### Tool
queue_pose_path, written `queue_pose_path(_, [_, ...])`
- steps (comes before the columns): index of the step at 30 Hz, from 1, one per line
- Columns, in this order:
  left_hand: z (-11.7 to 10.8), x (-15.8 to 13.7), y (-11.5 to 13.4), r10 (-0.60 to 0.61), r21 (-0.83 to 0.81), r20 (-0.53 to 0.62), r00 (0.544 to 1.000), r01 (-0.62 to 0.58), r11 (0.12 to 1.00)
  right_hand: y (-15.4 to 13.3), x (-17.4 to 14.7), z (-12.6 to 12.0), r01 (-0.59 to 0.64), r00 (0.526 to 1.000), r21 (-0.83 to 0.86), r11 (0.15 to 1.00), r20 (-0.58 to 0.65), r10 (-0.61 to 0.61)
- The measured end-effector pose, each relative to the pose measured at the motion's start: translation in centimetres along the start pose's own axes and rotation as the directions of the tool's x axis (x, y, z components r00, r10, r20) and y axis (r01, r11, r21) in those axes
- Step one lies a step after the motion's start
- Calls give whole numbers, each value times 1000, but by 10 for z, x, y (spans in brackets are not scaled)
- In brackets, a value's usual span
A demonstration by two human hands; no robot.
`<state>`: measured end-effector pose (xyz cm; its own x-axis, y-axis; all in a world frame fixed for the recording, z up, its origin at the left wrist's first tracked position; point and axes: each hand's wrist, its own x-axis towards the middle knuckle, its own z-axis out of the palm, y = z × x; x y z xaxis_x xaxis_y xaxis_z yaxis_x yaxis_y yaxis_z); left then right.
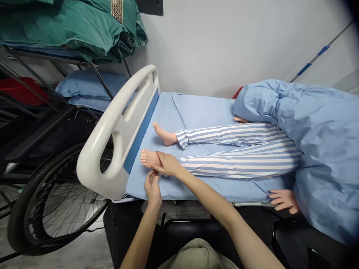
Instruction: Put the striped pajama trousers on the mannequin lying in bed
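Observation:
A manikin in blue-and-white striped trousers (238, 164) lies on the bed, with its legs toward the footboard. My right hand (167, 164) is closed over the ankle of its near foot (150, 158), thumb and fingers to either side. Just below, my left hand (153, 186) has its fingers curled up against the heel of that same foot; the fingertips are partly hidden. The far foot (166, 136) rests on the sheet with its toes up, apart from my hands.
A white footboard (140, 102) rises left of the feet. Beyond it stand a wheelchair wheel (58, 201) and a rack with green bedding (70, 26). A bunched blue quilt (322, 149) covers the manikin's upper body, and one manikin hand (284, 200) sticks out over the near bed edge.

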<state>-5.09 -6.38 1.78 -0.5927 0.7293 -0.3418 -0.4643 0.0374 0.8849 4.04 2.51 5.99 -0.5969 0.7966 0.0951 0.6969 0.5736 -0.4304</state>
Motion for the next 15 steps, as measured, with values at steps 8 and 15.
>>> queue_pose_path(8, [30,-16,-17,-396,29,278,875,404,914,20,-16,-12,-171,963,-279,945,158,220])
queue_pose_path(15, [46,-11,-11,-464,-152,174,869,489,859,26,-22,-10,-162,964,-332,929,149,221])
